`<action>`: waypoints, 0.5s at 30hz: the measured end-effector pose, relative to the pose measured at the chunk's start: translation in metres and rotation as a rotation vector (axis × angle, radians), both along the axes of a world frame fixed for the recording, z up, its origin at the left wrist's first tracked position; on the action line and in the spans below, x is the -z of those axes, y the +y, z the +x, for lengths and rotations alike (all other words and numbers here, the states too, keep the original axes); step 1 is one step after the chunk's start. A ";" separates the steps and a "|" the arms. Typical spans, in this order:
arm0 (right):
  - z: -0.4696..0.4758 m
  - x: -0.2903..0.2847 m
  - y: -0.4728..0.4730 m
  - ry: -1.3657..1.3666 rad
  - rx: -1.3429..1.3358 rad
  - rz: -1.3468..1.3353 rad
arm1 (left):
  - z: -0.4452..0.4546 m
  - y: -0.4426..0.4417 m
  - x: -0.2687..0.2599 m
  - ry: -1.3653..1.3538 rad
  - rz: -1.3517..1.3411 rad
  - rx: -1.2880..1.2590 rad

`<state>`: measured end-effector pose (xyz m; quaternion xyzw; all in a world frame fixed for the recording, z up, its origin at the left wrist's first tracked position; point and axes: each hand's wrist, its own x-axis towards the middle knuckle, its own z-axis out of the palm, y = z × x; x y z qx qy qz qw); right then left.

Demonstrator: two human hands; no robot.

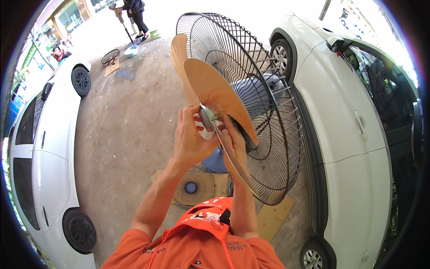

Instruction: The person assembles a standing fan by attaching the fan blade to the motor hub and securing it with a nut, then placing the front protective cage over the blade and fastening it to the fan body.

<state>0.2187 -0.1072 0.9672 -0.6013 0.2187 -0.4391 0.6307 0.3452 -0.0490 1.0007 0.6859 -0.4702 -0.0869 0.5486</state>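
Note:
A large fan stands before me, with amber-brown blades (218,90) in front of its black wire rear guard (282,134). My left hand (193,136) grips the grey hub (205,117) at the blades' centre, fingers along its rim. From behind the lower blade, my right hand (234,138) reaches in and holds the hub by a small pale-green part (213,116); that blade hides some of its grip. The grey-blue motor housing (250,89) sits behind the guard. Below my hands, part of a blue fan base (215,160) shows.
A round wire fan guard with a blue centre (190,187) lies on cardboard (220,183) near my feet. White cars flank me, left (53,158) and right (352,168). Farther off are another guard (110,57), a light-blue basin (131,51), a green stool (155,34) and a person (136,16).

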 end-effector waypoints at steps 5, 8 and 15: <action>-0.005 -0.005 -0.008 0.084 -0.038 -0.106 | 0.000 0.000 -0.001 -0.056 -0.001 0.001; -0.009 -0.007 -0.009 0.109 -0.075 -0.171 | -0.001 0.000 0.000 -0.105 -0.043 0.014; -0.009 -0.007 -0.015 0.279 -0.043 -0.277 | -0.001 0.000 0.003 -0.152 -0.089 0.046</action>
